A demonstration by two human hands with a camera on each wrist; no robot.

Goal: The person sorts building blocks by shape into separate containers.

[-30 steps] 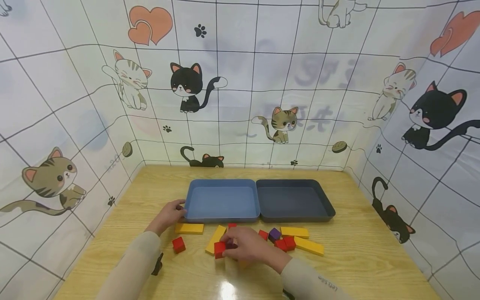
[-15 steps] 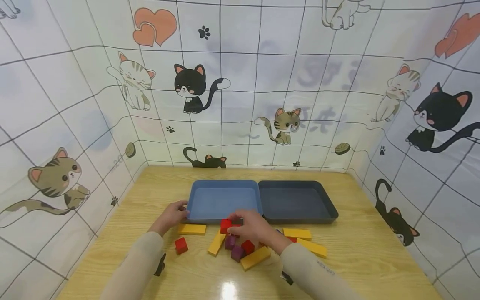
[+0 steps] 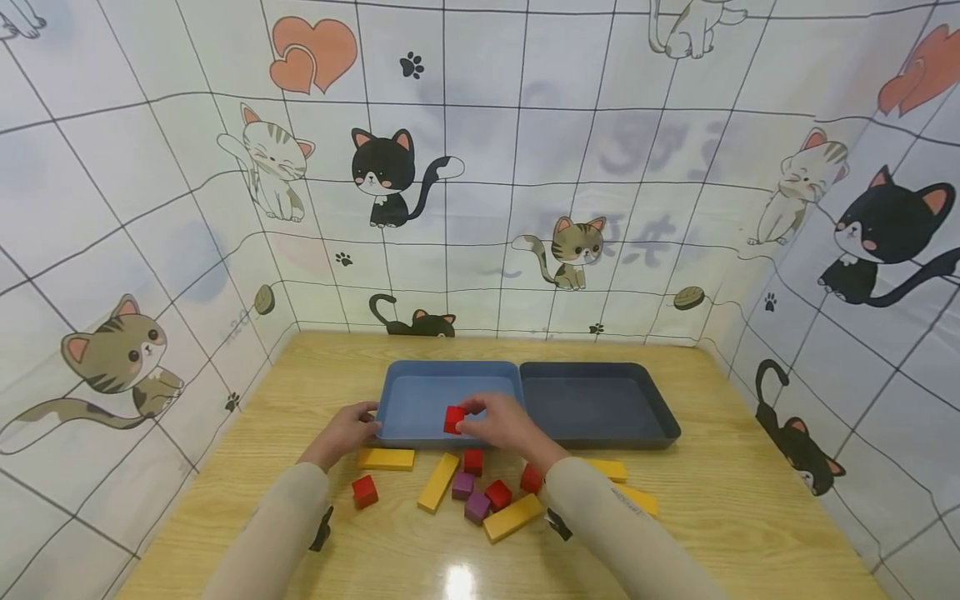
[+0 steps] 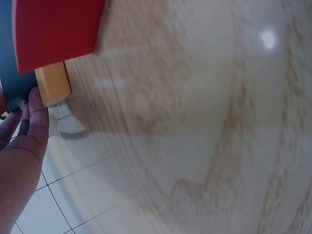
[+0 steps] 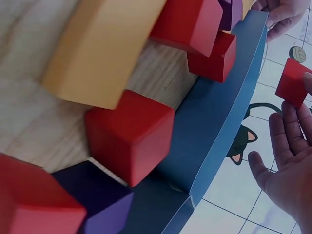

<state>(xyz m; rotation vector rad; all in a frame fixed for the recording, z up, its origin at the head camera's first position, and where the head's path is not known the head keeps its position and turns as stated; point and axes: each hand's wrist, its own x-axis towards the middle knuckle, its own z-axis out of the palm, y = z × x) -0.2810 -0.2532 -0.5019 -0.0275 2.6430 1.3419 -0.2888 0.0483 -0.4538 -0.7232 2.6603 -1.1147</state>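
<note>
In the head view my right hand [image 3: 501, 418] pinches a red cube [image 3: 453, 419] between thumb and fingertips, over the front part of the blue tray [image 3: 420, 392]. The right wrist view shows that red cube [image 5: 294, 83] at the fingertips, above the tray's rim level. My left hand [image 3: 348, 431] touches the blue tray's left side with fairly straight fingers. A yellow block [image 3: 386, 458] lies just below it, and a red cube [image 3: 365, 492] nearer the front. In the left wrist view, fingers [image 4: 38, 117] reach the tray wall beside a yellow block [image 4: 52, 84].
A dark grey tray [image 3: 596, 404] adjoins the blue one on the right. Before the trays lie purple cubes [image 3: 477, 507], red cubes [image 3: 498, 495] and yellow blocks [image 3: 513, 517]. The right forearm covers part of the blocks at right. Cat-patterned cloth walls [image 3: 480, 192] enclose the table.
My right hand has picked up the red cube from among the blocks and carried it forward over the blue tray. The left hand has stayed at the tray's left side.
</note>
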